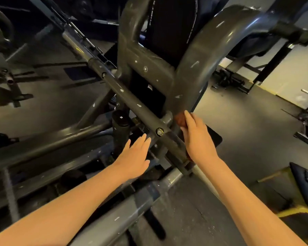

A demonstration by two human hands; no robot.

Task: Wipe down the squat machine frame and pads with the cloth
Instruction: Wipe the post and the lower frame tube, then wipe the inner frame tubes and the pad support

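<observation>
The squat machine's grey frame (132, 96) fills the middle of the view, its paint chipped in many spots. A black back pad (169, 27) rises behind the curved upright. My right hand (197, 137) holds a reddish-brown cloth (180, 119) against the frame by the lower joint of the curved upright; most of the cloth is hidden under my fingers. My left hand (134, 157) hovers with straight fingers just left of the diagonal bar's bolt, holding nothing.
A black cylinder (120, 125) stands left of the joint. Grey tubes (48, 139) run across the lower left. Other gym equipment (235, 80) sits at the back right on dark floor. A yellow-framed bench with a dark pad (304, 183) is at the right edge.
</observation>
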